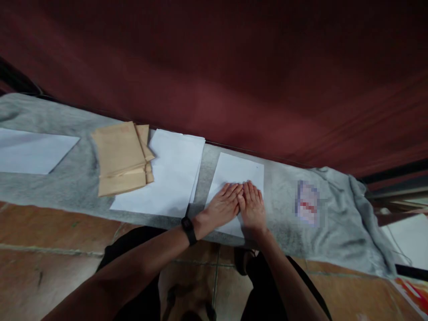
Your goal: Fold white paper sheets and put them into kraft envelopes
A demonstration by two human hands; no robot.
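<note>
grey cloth | left paper | envelopes | paper stack | middle sheet | pixelated item

Grey cloth beside dark red backdrop, above tiled floor

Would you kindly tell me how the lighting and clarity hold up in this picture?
Head view: dim, with the dark red backdrop fading nearly to black towards the top; head view: the white paper sheet under the bare left hand and bare right hand is bright, without harsh glare; head view: coarse pixelation hides the purplish-white item on the grey fuzzy cloth.
</note>
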